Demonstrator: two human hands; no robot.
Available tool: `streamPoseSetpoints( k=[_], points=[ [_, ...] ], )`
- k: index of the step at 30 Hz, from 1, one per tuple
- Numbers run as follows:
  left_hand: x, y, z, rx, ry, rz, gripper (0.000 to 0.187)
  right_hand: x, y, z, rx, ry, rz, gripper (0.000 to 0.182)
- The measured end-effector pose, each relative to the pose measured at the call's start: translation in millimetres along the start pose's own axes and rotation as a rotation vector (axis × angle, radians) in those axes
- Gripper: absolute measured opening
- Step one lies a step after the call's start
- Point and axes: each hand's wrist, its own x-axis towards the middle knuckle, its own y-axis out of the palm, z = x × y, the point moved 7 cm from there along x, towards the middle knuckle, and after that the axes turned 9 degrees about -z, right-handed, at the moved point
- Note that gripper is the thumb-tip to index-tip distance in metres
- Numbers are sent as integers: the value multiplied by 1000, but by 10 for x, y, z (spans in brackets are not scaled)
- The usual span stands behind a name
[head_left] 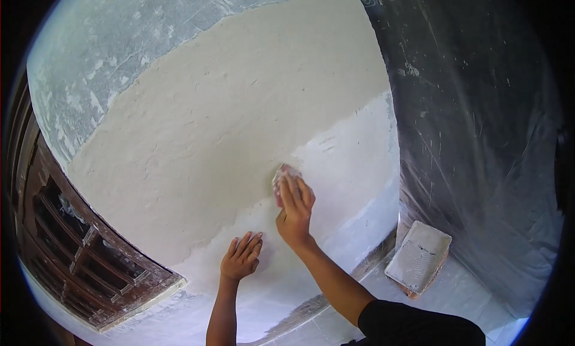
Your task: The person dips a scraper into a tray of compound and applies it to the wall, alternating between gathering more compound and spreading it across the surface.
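A reddish pad point(279, 195), smeared with white, is in my right hand point(294, 214), whose fingers press it against the wall. It lies near the line between the beige patch point(209, 118) and the whiter patch point(347, 148). Lower and to the left, my left hand point(241, 261) rests on the white part of the wall with its fingers stretched out, holding nothing. Small dents and ridges mark the beige surface.
A dark wooden window frame point(90, 250) with slats borders the wall at left. Plastic sheeting point(473, 118) hangs on the right. On the floor below it stands a paint tray point(419, 257) with white residue. Bare grey wall point(132, 40) runs along the top.
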Motion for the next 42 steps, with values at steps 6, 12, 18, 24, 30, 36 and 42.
streamPoseSetpoints(
  k=[6, 12, 18, 24, 30, 36, 42],
  points=[
    [-66, 52, 8, -38, -6, -14, 45, -651, 197, 270, 75, -45, 166, 54],
    [-23, 13, 12, -45, -7, -14, 47, -252, 10, 147, 87, -101, 48, 49],
    [-13, 4, 2, -25, 3, -25, 47, -247, 220, -20, -29, -60, 45, 50],
    [-84, 56, 13, -76, -30, -15, 46, -691, 93, 364, 202, -162, 218, 48],
    [4, -28, 13, -8, -4, -13, 44, 96, 93, -110, -15, -86, -24, 56],
    [-205, 203, 8, -89, -47, -70, 44, -782, 252, 356, 63, -126, 250, 42],
    [-10, -8, 10, -26, -34, -32, 44, -94, 33, 125, 59, -92, 34, 48]
  ],
)
